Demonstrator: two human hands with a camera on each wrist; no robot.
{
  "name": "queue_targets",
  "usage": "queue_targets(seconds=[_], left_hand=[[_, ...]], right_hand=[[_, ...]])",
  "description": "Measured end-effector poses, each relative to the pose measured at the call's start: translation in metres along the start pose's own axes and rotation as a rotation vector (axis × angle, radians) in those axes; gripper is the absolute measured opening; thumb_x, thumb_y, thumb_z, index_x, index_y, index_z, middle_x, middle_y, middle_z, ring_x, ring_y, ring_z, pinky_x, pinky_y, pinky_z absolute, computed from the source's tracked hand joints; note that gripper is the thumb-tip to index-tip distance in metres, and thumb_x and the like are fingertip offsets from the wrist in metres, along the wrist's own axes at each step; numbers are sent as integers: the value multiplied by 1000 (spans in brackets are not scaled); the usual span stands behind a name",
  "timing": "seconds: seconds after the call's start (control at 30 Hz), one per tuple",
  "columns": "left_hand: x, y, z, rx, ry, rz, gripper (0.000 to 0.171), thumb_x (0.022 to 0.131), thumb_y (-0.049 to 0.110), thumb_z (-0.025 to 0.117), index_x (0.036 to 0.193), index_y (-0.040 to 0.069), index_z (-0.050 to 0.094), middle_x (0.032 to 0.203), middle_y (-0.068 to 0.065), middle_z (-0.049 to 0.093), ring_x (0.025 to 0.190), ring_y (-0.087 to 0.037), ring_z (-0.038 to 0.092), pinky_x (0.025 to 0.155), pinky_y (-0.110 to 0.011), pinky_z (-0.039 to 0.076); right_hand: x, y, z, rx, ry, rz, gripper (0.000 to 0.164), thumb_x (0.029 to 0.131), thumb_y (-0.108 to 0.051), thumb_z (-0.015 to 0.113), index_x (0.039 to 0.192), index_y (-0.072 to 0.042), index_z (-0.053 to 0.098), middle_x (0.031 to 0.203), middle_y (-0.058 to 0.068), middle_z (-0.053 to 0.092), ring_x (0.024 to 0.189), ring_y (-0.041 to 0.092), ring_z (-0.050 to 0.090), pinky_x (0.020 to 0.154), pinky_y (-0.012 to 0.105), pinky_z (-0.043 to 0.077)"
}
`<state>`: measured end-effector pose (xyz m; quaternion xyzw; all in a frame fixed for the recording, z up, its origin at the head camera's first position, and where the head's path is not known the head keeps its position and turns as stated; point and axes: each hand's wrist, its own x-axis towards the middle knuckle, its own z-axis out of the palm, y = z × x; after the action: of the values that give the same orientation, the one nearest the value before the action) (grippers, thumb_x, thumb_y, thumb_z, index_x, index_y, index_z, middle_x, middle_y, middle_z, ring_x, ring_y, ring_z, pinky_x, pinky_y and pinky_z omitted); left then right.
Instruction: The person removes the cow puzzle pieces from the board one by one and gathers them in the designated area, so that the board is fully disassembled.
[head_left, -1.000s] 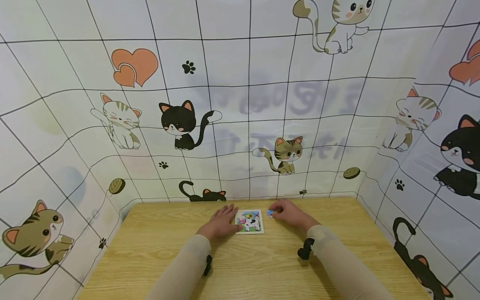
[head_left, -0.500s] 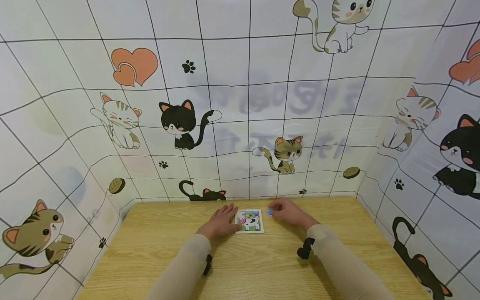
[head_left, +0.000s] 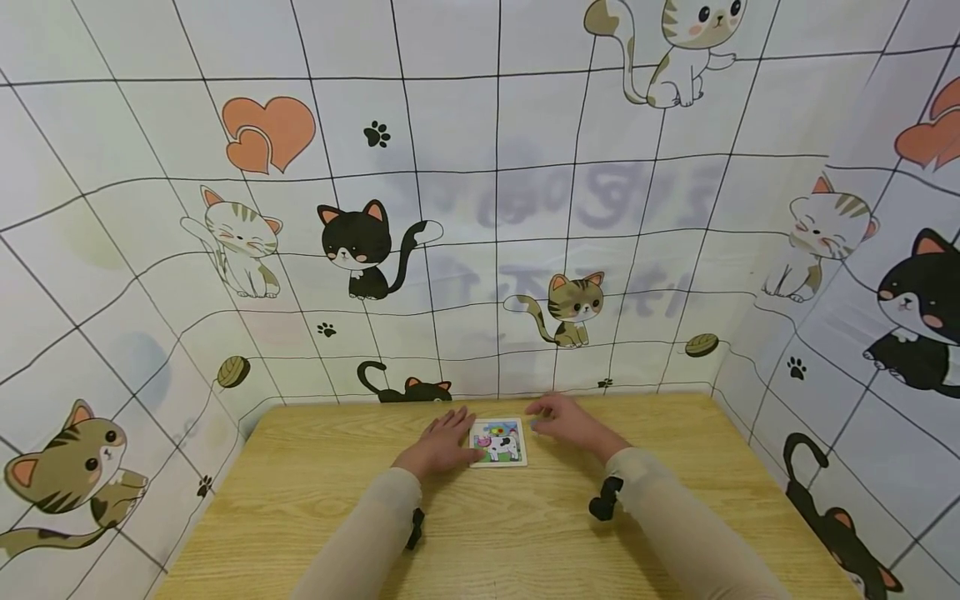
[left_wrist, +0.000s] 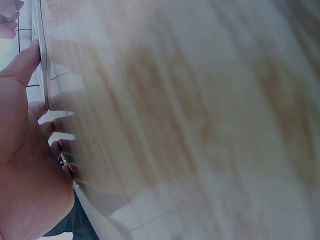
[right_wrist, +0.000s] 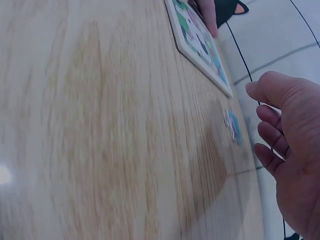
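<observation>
A small square jigsaw puzzle [head_left: 499, 443] with a cow picture and a pale frame lies near the table's far edge in the head view. My left hand [head_left: 442, 442] rests flat at its left side, fingers spread, thumb against the frame; the left wrist view shows this hand [left_wrist: 30, 145] from the palm side. To the puzzle's right is my right hand [head_left: 573, 427]. In the right wrist view this hand [right_wrist: 295, 130] is above the table with loosely bent fingers and holds nothing. A loose puzzle piece [right_wrist: 233, 127] lies on the wood below it, mostly hidden in the head view.
The light wooden table [head_left: 480, 533] ends at its far side against a white wall cloth [head_left: 465, 208] with grid lines and printed cats. The same cloth stands along the left and right sides. A black strap [head_left: 609, 498] is on the right wrist.
My right hand has shifted slightly left towards the puzzle, and its fingers are now off the loose piece, which they covered or touched before. The left hand has stayed still.
</observation>
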<state>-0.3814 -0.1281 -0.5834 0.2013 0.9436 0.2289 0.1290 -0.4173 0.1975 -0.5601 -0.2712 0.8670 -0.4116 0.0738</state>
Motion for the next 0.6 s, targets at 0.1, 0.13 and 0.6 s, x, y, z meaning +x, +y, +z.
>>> queue_targets(seconds=[0.1, 0.13, 0.6], left_hand=[[10, -12, 9, 9, 7, 0, 98, 104, 72, 61, 178, 18, 26, 186, -7, 12, 171, -35, 8, 137, -57, 4], [12, -15, 11, 15, 11, 4, 98, 104, 73, 60, 178, 18, 27, 186, -7, 12, 171, -35, 9, 137, -57, 4], [-9, 11, -8, -2, 2, 17, 93, 108, 65, 61, 176, 10, 31, 184, -16, 18, 169, -42, 13, 136, -61, 9]], right_hand=[[3, -6, 4, -20, -13, -31, 30, 104, -5, 74, 131, 5, 75, 128, 21, 70, 114, 40, 65, 91, 47, 57], [5, -7, 6, -29, -17, -40, 29, 103, -5, 74, 131, 5, 75, 127, 21, 71, 114, 41, 65, 91, 47, 57], [24, -28, 23, -141, -69, -106, 26, 101, -4, 78, 126, 1, 78, 123, 16, 72, 111, 36, 66, 94, 46, 58]])
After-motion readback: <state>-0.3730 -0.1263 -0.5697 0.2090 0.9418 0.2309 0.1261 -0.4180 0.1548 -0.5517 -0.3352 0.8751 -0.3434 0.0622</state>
